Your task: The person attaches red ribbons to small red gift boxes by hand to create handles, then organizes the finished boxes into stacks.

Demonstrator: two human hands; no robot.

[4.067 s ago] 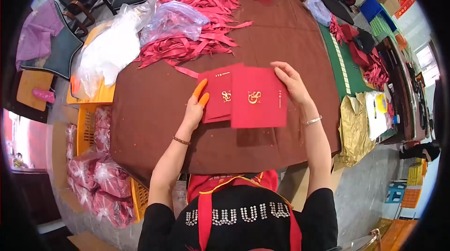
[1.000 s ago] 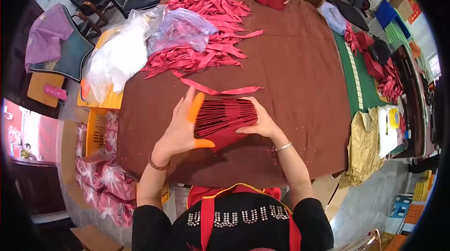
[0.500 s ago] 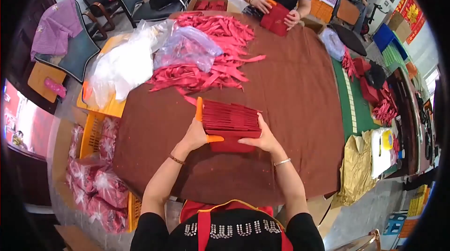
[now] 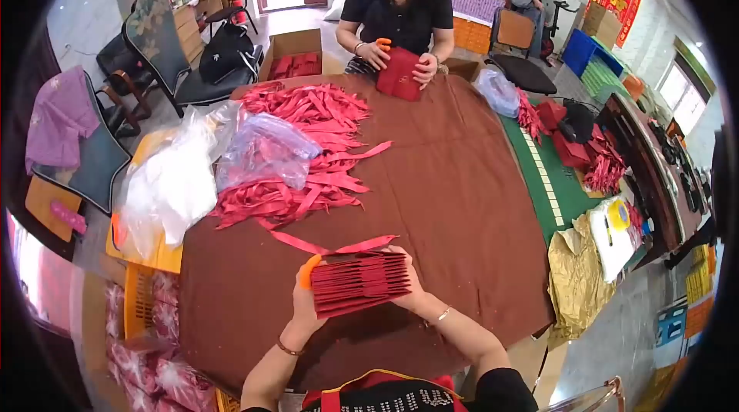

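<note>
A thick stack of flat dark red paper pieces [image 4: 362,283], much like envelopes, is held between my two hands above the near part of the table, its layered edges facing up. My left hand [image 4: 306,300], with an orange cover on a finger, grips its left end. At the right end, my right hand [image 4: 413,283] is closed round the side. Just beyond the stack lies a loose red ribbon [image 4: 339,247]. Farther off is a heap of red ribbons [image 4: 308,116], with a clear plastic bag [image 4: 269,152] on it.
Brown cloth covers the table [image 4: 462,204]. Across it, another person [image 4: 396,16] holds a dark red packet [image 4: 399,73]. White plastic bags [image 4: 173,189] lie at the left, above a yellow crate [image 4: 138,296]. Gold wrapping [image 4: 579,281] and a green surface [image 4: 539,173] are at the right.
My head view has tipped up, showing more of the far room. The stack is now turned so more of its layered edges show, and the ribbon behind it is more visible.
</note>
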